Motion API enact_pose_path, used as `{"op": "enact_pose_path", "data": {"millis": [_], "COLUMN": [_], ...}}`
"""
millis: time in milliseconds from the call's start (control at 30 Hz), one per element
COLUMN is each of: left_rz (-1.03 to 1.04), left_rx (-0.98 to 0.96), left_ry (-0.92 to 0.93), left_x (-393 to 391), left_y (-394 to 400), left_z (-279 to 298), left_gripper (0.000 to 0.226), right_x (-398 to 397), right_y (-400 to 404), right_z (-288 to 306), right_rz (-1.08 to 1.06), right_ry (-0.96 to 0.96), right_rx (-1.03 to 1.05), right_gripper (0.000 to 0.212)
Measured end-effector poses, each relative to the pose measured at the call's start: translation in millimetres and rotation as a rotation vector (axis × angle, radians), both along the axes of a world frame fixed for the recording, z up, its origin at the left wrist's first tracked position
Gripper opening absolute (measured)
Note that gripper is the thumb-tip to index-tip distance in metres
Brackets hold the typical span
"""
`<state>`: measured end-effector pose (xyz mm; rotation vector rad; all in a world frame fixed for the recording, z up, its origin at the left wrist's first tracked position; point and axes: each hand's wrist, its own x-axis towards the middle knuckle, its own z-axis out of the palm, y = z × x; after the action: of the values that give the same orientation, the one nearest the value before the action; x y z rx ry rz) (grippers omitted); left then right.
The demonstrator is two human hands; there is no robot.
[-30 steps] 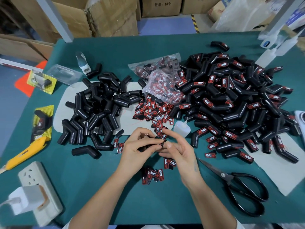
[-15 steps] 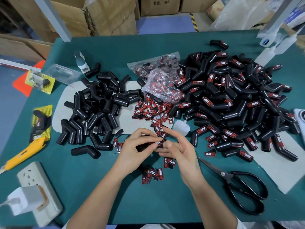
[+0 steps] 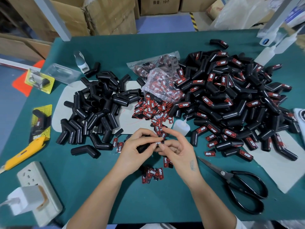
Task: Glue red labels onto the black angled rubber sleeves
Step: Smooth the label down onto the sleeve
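Green matting covers the work table (image 3: 102, 192), with brown cardboard boxes (image 3: 105, 15) stacked on the floor beyond its far edge. Near the middle of the table the person's left hand (image 3: 133, 151) curls its fingers round a black angled rubber sleeve (image 3: 143, 148), most of which is hidden in the palm. The right hand (image 3: 179, 150) meets it from the other side — thumb and fingertips pinch a small red-and-black label (image 3: 159, 142) against the end of that sleeve, while the forefinger arches up over it.

Left of the hands lies a heap of plain black rubber sleeves (image 3: 95, 106), partly on a pale grey sheet (image 3: 57, 113). To the right spreads a much larger heap of black sleeves bearing red labels (image 3: 231, 103). Between the two heaps sits a loose pile of red labels (image 3: 151, 109), spilling from clear plastic bags of labels (image 3: 158, 80). A small white glue bottle (image 3: 181, 126) lies just beyond the right hand's fingertips. A few more labels (image 3: 153, 173) lie on the mat between the wrists.

Black-handled scissors (image 3: 237, 184) rest to the right of the right forearm. At the left edge are a yellow utility knife (image 3: 23, 152) and a white power strip (image 3: 36, 192) — a white charger is plugged into it.
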<state>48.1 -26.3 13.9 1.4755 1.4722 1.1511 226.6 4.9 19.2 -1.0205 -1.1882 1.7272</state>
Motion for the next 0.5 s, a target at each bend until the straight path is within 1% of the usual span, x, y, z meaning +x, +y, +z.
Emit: {"op": "enact_pose_path", "data": {"millis": [300,500], "left_rz": [-0.038,-0.003], "left_rx": [-0.017,0.037], "left_ry": [-0.017,0.026], "left_x": [-4.7,4.8], "left_y": [-0.6,-2.5], "left_z": [0.1,1.6], "left_gripper": [0.036,0.036], "right_x": [2.5,0.0], "right_y": [1.9,1.0], "right_z": [0.7,-4.3], "right_rz": [0.015,-0.001], "right_ry": [0.018,-0.009], "right_rx": [-0.010,0.004], "right_gripper": [0.044,0.047]}}
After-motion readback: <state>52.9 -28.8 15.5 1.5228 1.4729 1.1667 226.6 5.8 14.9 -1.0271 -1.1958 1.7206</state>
